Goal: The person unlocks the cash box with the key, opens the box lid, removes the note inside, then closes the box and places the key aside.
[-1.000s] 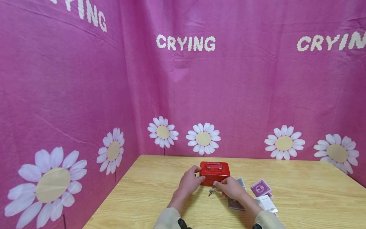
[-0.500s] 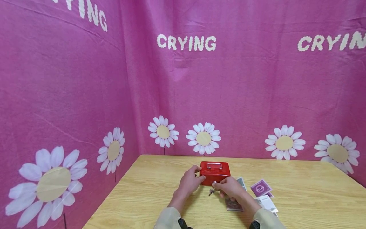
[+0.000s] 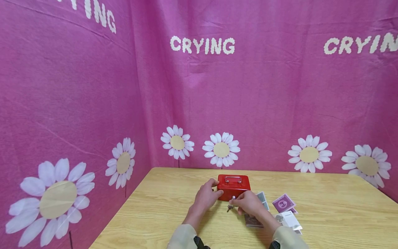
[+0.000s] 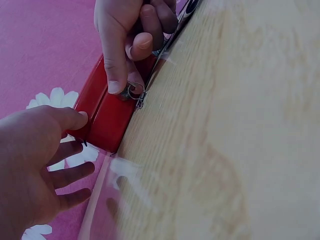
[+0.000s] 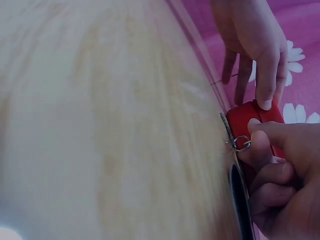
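Note:
A small red cash box (image 3: 227, 193) with a metal carrying handle (image 3: 233, 180) on its lid stands on the table, lid down. My left hand (image 3: 206, 196) holds its left end, the thumb on the front near the corner and the other fingers spread at the side. At the front lock, my right hand (image 3: 251, 203) pinches a key between thumb and index finger; those fingertips mostly hide the key. A ring (image 5: 242, 143) hangs from it with more small keys (image 3: 229, 208). The remaining right fingers are curled under, as the left wrist view shows.
Right of the box lie a grey-green note (image 3: 263, 200), purple notes (image 3: 283, 203), white-grey notes (image 3: 289, 219) and a brown note (image 3: 253, 221), partly under my right forearm. Pink cloth (image 3: 264, 103) with daisies borders the wooden table (image 3: 161, 207) behind and at left.
My right fingers have shifted slightly at the lock, and more of its silver cylinder shows. The brown note sits slightly further left. My left hand and the cash box have stayed put.

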Available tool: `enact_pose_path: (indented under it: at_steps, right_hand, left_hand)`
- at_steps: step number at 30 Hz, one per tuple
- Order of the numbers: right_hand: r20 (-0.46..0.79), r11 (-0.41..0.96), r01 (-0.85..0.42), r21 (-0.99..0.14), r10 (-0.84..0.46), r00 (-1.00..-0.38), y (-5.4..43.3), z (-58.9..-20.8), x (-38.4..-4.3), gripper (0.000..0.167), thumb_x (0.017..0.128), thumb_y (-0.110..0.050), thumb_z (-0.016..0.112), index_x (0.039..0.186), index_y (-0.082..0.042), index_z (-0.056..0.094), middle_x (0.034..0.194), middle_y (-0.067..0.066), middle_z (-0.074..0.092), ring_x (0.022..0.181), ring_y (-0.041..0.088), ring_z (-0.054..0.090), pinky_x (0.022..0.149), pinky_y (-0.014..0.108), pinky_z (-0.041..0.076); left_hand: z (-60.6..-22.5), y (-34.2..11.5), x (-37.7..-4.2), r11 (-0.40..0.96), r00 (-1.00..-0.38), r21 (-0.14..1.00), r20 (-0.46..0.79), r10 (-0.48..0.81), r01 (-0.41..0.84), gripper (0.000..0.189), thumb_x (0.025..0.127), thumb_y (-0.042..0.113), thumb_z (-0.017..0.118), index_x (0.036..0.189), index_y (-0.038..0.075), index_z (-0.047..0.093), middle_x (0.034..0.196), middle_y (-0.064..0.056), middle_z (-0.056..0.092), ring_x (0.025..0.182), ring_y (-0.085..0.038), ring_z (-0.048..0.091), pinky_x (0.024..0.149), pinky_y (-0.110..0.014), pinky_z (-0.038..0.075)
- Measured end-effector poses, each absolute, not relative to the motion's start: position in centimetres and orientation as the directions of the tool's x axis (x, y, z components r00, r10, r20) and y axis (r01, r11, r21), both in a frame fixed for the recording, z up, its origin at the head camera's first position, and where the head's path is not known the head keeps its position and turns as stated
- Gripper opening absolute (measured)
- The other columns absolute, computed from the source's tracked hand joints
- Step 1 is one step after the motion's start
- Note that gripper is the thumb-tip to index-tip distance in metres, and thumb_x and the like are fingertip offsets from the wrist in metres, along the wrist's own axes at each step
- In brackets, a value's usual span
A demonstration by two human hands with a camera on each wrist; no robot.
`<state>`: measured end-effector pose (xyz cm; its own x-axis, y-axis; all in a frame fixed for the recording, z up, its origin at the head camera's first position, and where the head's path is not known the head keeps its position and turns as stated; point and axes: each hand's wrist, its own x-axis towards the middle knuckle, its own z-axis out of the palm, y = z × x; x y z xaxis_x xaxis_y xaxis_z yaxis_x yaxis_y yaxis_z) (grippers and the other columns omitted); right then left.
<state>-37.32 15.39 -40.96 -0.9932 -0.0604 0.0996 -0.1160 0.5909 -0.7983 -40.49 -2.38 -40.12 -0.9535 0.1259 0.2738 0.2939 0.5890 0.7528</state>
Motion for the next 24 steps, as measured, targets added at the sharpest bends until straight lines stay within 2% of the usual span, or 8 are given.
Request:
enact_pose_path:
  at_steps: [1,4,8,14,17,20,24]
  right_hand:
    - [0.114,0.607,-0.125,-0.785,-0.057,-0.992,15.4,-41.1,-37.4,0.027,0.086,-0.024,0.075,0.065,-0.008,0.070,0.043,-0.005,0.050,0.041,0.005,0.042,0.042,0.019,0.027]
    - [0.154,0.655,-0.153,-0.740,-0.057,-0.986,15.4,-41.2,-37.4,0.027,0.086,-0.026,0.075,0.065,-0.010,0.070,0.042,-0.005,0.052,0.043,0.007,0.048,0.045,0.020,0.032]
    - [0.177,0.696,-0.176,-0.696,-0.072,-0.982,15.2,-40.8,-37.0,0.035,0.092,-0.031,0.069,0.064,-0.010,0.066,0.042,-0.003,0.054,0.045,0.010,0.052,0.047,0.023,0.035]
    - [0.187,0.721,-0.188,-0.667,-0.082,-0.979,15.0,-40.6,-36.9,0.029,0.091,-0.027,0.070,0.066,-0.011,0.067,0.043,-0.002,0.054,0.045,0.011,0.052,0.048,0.024,0.037]
    - [0.191,0.729,-0.191,-0.658,-0.085,-0.978,15.0,-40.8,-37.1,0.024,0.087,-0.025,0.074,0.067,-0.013,0.069,0.042,-0.003,0.054,0.044,0.010,0.052,0.047,0.024,0.036]
    - [0.213,0.747,-0.221,-0.627,-0.109,-0.971,15.1,-41.1,-37.4,0.023,0.084,-0.024,0.076,0.064,-0.015,0.068,0.042,-0.005,0.053,0.043,0.009,0.051,0.045,0.023,0.034]
    - [0.243,0.767,-0.266,-0.584,-0.148,-0.959,15.3,-41.4,-37.7,0.027,0.082,-0.023,0.078,0.061,-0.016,0.063,0.042,-0.006,0.051,0.043,0.009,0.049,0.044,0.024,0.032]
  left_hand:
    - [-40.1,-2.3,-40.5,0.593,-0.954,0.750,0.272,0.124,0.291,0.031,0.091,0.021,0.071,0.119,0.012,0.064,0.129,-0.008,0.066,0.116,-0.029,0.062,0.097,-0.051,0.051]
    - [-40.1,-2.2,-40.6,0.608,-0.959,0.745,0.261,0.112,0.274,0.030,0.090,0.022,0.071,0.118,0.013,0.064,0.123,-0.008,0.068,0.100,-0.022,0.064,0.087,-0.044,0.053]
    - [-40.0,-2.1,-40.8,0.632,-0.961,0.729,0.260,0.098,0.262,0.031,0.089,0.023,0.073,0.117,0.014,0.064,0.115,-0.006,0.070,0.083,-0.014,0.056,0.076,-0.035,0.048]
    - [-40.0,-2.0,-41.3,0.671,-0.958,0.689,0.256,0.128,0.274,0.037,0.085,0.025,0.077,0.117,0.014,0.061,0.106,-0.003,0.071,0.082,-0.016,0.057,0.074,-0.035,0.048]
    - [-40.3,-1.8,-41.6,0.685,-0.951,0.666,0.275,0.142,0.295,0.039,0.085,0.024,0.078,0.117,0.014,0.059,0.112,-0.005,0.071,0.091,-0.019,0.062,0.082,-0.040,0.053]
    - [-40.5,-1.6,-41.8,0.683,-0.945,0.662,0.294,0.141,0.308,0.040,0.085,0.020,0.078,0.119,0.014,0.058,0.121,-0.007,0.068,0.099,-0.021,0.063,0.091,-0.044,0.053]
    - [-40.6,-1.5,-41.8,0.705,-0.935,0.625,0.316,0.163,0.334,0.046,0.084,0.017,0.079,0.125,0.013,0.058,0.119,-0.006,0.069,0.099,-0.021,0.063,0.092,-0.044,0.053]
